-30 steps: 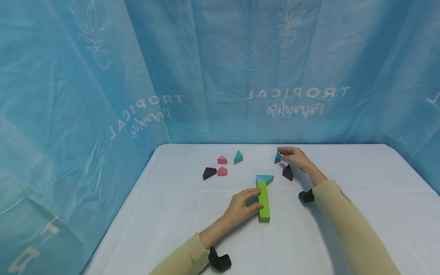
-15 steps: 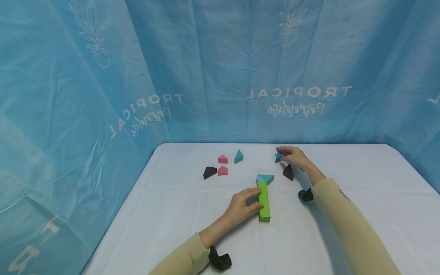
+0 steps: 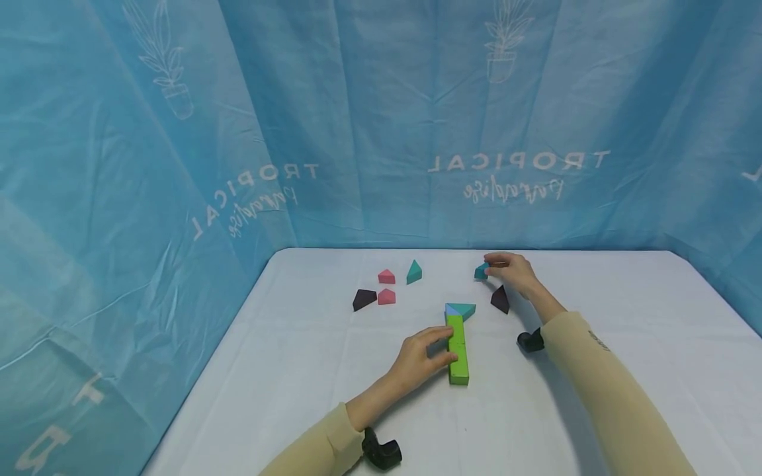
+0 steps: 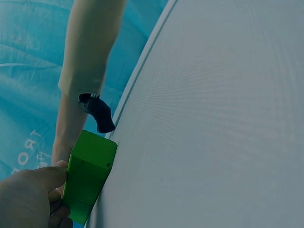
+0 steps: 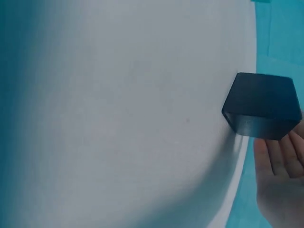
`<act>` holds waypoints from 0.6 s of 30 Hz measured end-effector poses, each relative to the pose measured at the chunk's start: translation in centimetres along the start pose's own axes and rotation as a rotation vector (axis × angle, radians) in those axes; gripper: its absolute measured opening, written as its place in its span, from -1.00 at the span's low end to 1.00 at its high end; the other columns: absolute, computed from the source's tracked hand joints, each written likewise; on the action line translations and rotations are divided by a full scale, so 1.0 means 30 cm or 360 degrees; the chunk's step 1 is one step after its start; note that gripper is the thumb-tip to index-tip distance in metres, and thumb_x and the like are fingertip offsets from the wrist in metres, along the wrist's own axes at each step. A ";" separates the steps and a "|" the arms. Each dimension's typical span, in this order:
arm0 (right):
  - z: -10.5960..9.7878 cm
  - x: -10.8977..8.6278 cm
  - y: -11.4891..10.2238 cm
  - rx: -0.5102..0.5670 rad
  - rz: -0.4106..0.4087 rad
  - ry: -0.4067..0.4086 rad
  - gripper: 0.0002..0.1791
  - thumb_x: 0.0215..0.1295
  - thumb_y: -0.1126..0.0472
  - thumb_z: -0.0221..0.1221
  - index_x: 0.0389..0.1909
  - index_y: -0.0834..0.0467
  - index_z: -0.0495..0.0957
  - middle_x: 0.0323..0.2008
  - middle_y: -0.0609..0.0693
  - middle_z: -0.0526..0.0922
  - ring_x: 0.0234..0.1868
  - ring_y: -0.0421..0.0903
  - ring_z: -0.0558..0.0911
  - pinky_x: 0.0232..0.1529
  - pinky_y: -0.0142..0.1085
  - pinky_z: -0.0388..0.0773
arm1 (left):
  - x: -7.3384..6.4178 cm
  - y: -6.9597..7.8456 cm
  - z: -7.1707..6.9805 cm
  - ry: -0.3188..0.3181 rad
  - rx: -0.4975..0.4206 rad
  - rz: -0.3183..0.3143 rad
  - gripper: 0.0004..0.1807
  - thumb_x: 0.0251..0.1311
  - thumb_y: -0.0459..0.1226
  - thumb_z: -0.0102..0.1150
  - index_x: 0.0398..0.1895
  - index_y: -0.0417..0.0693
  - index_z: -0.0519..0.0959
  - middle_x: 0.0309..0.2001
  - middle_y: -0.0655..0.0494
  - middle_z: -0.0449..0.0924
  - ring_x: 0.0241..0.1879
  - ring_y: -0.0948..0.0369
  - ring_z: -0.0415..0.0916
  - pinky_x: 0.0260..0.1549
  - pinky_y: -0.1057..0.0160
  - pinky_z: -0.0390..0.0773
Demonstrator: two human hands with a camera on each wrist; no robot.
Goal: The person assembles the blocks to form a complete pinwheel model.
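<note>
Two green blocks lie end to end in a row on the table. My left hand is at their left side, thumb and index spread apart with tips at the near edge. In the left wrist view the thumb touches the side of a green block. At the row's far end sit a light blue triangular block and a teal triangular block. Farther back, my right hand pinches a small blue triangular block between thumb and fingers. A dark block lies just below this hand.
Left of the row are two pink blocks, a black block and a teal block. A white cloth covers the table. Blue printed curtains hang behind and at the sides.
The small blue triangular block has turned in my right hand, its long side now lower, and the fingers have shifted slightly. My left hand and the green blocks stay put.
</note>
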State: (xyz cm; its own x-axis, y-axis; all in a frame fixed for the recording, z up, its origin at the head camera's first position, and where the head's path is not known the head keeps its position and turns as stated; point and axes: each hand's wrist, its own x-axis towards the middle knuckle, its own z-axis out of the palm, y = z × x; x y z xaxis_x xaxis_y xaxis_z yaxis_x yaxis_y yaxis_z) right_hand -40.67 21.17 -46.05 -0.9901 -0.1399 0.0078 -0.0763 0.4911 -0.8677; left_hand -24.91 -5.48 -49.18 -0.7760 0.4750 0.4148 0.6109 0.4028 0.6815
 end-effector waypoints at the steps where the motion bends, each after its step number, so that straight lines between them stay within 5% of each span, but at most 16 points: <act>1: -0.001 -0.002 -0.007 0.0011 -0.0010 0.0012 -0.49 0.30 0.17 0.19 0.23 0.26 0.40 0.15 0.23 0.47 0.17 0.16 0.42 0.18 0.00 0.34 | -0.001 0.000 0.000 0.0000 -0.0003 -0.0002 -0.49 0.13 -0.21 0.31 0.14 -0.22 0.50 0.14 0.01 0.51 0.18 0.20 0.39 0.15 0.28 0.36; 10: -0.003 -0.045 -0.117 0.0148 -0.0064 0.0016 -0.50 0.26 0.10 0.24 0.19 0.18 0.44 0.14 0.17 0.48 0.16 0.12 0.43 0.17 0.03 0.35 | 0.011 0.001 0.000 0.0012 0.0034 0.0027 -0.49 0.11 -0.20 0.32 0.13 -0.22 0.52 0.13 0.01 0.51 0.18 0.20 0.39 0.15 0.29 0.35; 18: 0.086 -0.108 -0.176 0.0187 -0.0150 -0.0072 -0.51 0.20 0.16 0.29 0.14 0.22 0.48 0.10 0.15 0.54 0.10 0.06 0.51 0.12 -0.05 0.43 | 0.004 -0.005 0.001 0.0003 0.0030 -0.0001 -0.49 0.13 -0.17 0.31 0.13 -0.20 0.52 0.13 0.03 0.51 0.18 0.21 0.39 0.15 0.27 0.36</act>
State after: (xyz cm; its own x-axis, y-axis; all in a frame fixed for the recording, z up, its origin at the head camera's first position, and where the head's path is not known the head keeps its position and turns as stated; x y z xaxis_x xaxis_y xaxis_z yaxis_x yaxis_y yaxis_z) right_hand -36.77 16.82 -42.78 -0.9727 -0.2206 0.0716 -0.1514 0.3702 -0.9165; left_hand -25.10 -5.46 -49.24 -0.7768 0.4733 0.4153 0.6130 0.4178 0.6705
